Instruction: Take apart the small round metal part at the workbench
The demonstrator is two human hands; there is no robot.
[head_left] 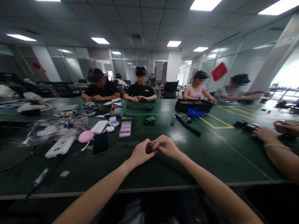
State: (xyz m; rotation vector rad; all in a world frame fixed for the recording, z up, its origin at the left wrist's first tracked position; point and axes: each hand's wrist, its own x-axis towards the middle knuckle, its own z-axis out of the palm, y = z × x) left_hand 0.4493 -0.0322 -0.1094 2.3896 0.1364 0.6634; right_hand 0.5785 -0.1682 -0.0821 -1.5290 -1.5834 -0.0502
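Observation:
Above the green table (pixel 130 168), my left hand (pixel 140 153) is curled around a small dark object (pixel 150 148), with thumb and fingers on either side of it. My right hand (pixel 168 147) meets it from the right, its fingertips pinched at the object's upper end, where a bit of metal glints. Most of the object is hidden by my fingers, and its kind cannot be made out. Beyond my hands lies a circuit board with a green face (pixel 149 119). A small metal cylinder (pixel 173 119) stands to the right of that board.
To the left are a dark tablet (pixel 101 144), a pink round lid (pixel 86 136), a white device (pixel 61 146) and clear plastic wrap (pixel 50 127). Farther right lie a black bar (pixel 191 128) and a blue tray (pixel 195 113). A co-worker's hand (pixel 265 135) is at the right; several people sit opposite.

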